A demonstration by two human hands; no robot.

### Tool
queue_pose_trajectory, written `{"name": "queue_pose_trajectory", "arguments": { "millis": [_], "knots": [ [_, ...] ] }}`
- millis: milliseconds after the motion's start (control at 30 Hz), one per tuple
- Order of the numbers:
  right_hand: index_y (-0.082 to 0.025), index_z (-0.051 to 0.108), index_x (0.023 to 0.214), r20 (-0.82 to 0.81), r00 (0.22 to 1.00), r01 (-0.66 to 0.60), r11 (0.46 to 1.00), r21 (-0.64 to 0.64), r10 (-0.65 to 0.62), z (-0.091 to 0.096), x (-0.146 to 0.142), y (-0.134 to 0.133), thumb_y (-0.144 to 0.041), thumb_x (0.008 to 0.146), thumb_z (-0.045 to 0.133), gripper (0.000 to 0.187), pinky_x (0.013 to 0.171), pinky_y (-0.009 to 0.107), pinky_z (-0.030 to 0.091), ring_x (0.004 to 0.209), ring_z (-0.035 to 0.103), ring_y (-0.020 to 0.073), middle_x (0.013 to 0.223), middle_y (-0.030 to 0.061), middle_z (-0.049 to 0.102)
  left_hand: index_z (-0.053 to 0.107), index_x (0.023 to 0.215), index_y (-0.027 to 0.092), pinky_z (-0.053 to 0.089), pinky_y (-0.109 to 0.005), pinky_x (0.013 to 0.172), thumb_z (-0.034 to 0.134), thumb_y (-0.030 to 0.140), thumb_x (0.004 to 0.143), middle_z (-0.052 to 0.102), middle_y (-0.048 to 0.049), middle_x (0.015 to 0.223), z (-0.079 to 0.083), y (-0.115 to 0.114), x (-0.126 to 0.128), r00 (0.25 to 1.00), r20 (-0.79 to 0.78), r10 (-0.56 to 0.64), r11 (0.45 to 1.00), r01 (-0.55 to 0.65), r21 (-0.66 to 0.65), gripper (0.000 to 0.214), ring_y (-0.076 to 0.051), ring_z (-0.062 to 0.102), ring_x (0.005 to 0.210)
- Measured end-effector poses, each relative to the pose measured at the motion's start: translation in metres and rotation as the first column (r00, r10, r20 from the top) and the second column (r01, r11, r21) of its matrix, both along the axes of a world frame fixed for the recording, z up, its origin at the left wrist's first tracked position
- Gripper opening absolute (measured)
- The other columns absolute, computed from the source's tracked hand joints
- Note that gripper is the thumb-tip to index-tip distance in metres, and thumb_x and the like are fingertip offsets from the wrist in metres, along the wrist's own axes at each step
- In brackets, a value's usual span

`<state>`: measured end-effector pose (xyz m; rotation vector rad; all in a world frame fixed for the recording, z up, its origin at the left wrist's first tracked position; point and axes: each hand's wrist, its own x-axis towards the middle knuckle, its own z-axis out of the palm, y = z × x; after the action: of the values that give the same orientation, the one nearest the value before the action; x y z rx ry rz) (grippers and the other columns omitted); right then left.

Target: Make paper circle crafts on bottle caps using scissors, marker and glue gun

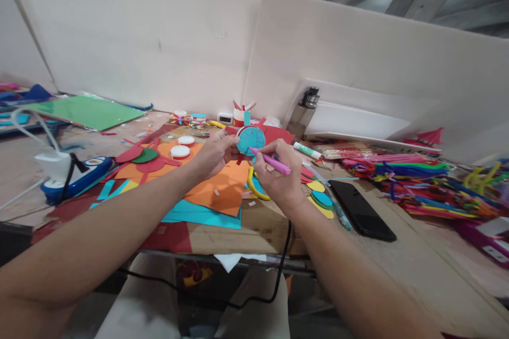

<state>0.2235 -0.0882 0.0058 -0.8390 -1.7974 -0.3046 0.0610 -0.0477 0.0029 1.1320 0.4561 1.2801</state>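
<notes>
My left hand [220, 151] grips the left edge of a round blue paper craft [253, 137] with dark lines drawn on its face and paper strips sticking out of it. In my right hand [279, 172] is a purple marker [276, 163], its tip at the lower part of the blue disc. Below both hands lie orange paper sheets [214, 196] over blue sheets [207, 213]. A yellow curved piece [254, 185] lies partly behind my right hand.
To the right are a black phone [361, 209], paper circles [321, 199], a glue stick [307, 150] and bundled pipe cleaners [417, 169]. A bottle [304, 114] stands behind. Left are red paper shapes [147, 156], white-topped round pieces [180, 152] and a blue boat-shaped thing [75, 180]. A black cable [238, 306] hangs below.
</notes>
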Motion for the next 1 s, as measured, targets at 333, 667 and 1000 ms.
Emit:
{"name": "queue_pose_trajectory", "arguments": {
  "millis": [333,667,1000],
  "knots": [
    [-0.022,0.050,0.078,-0.002,1.000,0.001,0.999,0.032,-0.001,-0.0004,-0.0003,0.0010,-0.019,0.084,0.058,0.010,0.064,0.032,0.039,0.065,0.053,0.0160,0.070,-0.0005,0.056,0.058,0.087,0.015,0.059,-0.039,0.080,0.066,0.022,0.075,0.070,-0.0043,0.073,0.0006,-0.0009,-0.0003,1.000,-0.012,-0.006,1.000,0.006,0.011,0.016,-0.022,0.073,0.082],
    [-0.022,0.048,0.077,0.039,0.999,-0.026,0.998,0.051,0.024,-0.0019,-0.0014,0.0012,-0.019,0.085,0.057,0.012,0.064,0.033,0.040,0.064,0.053,0.0158,0.068,-0.0002,0.057,0.057,0.085,0.014,0.059,-0.038,0.079,0.066,0.021,0.075,0.069,-0.0028,0.071,0.0015,-0.0004,0.0001,1.000,-0.006,-0.012,1.000,0.012,0.008,0.015,-0.021,0.072,0.081],
    [-0.023,0.048,0.076,0.045,0.998,-0.041,0.995,0.086,0.037,-0.0032,-0.0019,0.0019,-0.017,0.083,0.061,0.016,0.063,0.032,0.039,0.064,0.054,0.0158,0.066,-0.0016,0.056,0.057,0.086,0.014,0.059,-0.037,0.078,0.066,0.023,0.075,0.070,-0.0044,0.074,0.0020,-0.0004,0.0000,1.000,-0.007,-0.005,1.000,0.005,0.027,0.017,-0.021,0.072,0.080]
  ]
}}
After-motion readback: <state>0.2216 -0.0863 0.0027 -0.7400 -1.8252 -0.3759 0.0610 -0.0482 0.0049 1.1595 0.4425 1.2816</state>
